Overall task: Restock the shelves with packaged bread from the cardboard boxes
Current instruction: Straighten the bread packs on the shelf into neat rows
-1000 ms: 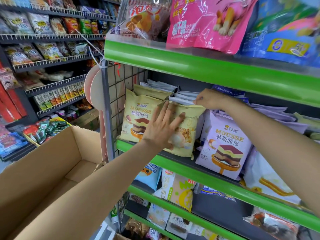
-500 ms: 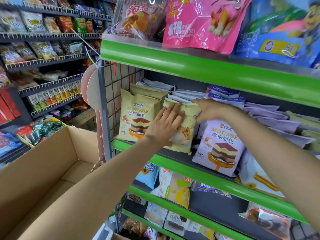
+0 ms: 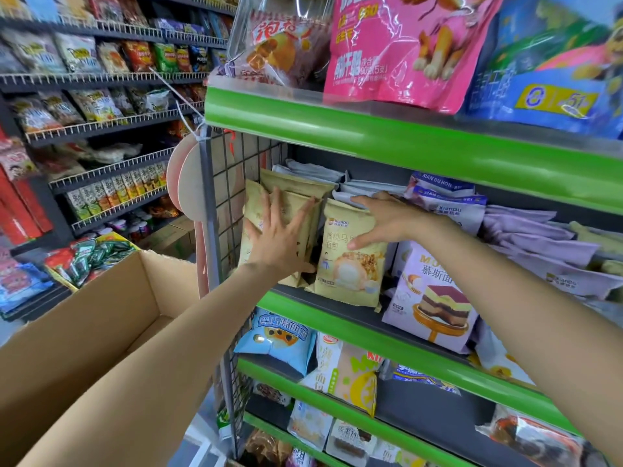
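My left grip (image 3: 281, 239) lies flat, fingers spread wide, pressed against the front of the yellow bread packs (image 3: 286, 200) standing at the left end of the green-edged shelf (image 3: 364, 335), beside the wire side panel (image 3: 229, 183). My right grip (image 3: 384, 219) rests open-fingered over the top of another yellow bread pack (image 3: 350, 267) just to their right, thumb on its face. The open cardboard box (image 3: 84, 332) sits lower left.
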### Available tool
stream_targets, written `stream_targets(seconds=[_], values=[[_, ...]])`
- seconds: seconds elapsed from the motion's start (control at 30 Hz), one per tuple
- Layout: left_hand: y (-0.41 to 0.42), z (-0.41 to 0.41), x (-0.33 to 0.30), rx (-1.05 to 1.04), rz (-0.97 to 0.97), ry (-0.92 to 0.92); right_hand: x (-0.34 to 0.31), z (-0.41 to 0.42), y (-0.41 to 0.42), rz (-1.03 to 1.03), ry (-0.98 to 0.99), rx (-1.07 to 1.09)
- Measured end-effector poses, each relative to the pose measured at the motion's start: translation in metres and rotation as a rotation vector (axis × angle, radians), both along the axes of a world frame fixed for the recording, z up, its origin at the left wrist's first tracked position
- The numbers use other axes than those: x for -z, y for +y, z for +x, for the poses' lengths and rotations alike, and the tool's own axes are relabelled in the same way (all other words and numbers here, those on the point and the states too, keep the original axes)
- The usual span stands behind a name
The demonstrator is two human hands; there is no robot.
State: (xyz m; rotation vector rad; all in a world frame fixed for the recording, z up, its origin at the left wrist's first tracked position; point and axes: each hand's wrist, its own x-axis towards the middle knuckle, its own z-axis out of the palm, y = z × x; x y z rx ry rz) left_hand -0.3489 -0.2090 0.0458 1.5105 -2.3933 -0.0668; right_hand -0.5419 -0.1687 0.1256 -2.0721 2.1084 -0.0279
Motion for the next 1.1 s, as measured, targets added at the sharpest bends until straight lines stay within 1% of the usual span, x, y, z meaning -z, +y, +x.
stream_targets(seconds=[0.13, 0.27, 0.33, 0.4, 0.47, 0.5, 0.57, 0.63, 0.7, 0.77, 0.83, 1.0, 1.1], values=[[-0.008, 0.003, -0.001, 0.113, -0.007, -0.011, 0.009, 0.006, 0.0, -0.013, 0.148, 0.006], [-0.005, 0.008, -0.002, 0.129, 0.008, 0.003, 0.011, 0.013, 0.007, -0.038, 0.22, 0.033], [0.003, 0.007, -0.004, 0.109, -0.031, 0.019, 0.008, 0.013, 0.014, -0.089, 0.265, 0.034], [0.016, 0.0, -0.009, 0.144, -0.143, 0.034, 0.003, 0.01, 0.024, -0.166, 0.223, 0.049], [0.031, -0.015, -0.019, 0.263, -0.26, 0.078, -0.003, -0.001, 0.037, -0.247, 0.135, 0.091], [0.039, -0.023, -0.025, 0.328, -0.293, 0.099, -0.006, -0.008, 0.045, -0.28, 0.102, 0.12], [0.055, -0.042, -0.036, 0.425, -0.292, 0.089, -0.009, -0.029, 0.064, -0.318, 0.082, 0.202], [0.067, -0.058, -0.04, 0.475, -0.24, 0.04, -0.01, -0.05, 0.085, -0.279, 0.125, 0.301], [0.076, -0.072, -0.039, 0.516, -0.229, -0.036, -0.007, -0.065, 0.103, -0.187, 0.137, 0.372], [0.082, -0.084, -0.035, 0.532, -0.238, -0.137, 0.002, -0.074, 0.112, -0.051, 0.135, 0.357], [0.085, -0.094, -0.032, 0.509, -0.22, -0.214, 0.012, -0.078, 0.112, 0.035, 0.128, 0.333], [0.082, -0.107, -0.029, 0.428, -0.249, -0.319, 0.016, -0.087, 0.092, 0.023, 0.183, 0.307], [0.079, -0.108, -0.021, 0.402, -0.284, -0.322, 0.018, -0.089, 0.08, 0.003, 0.212, 0.292]])
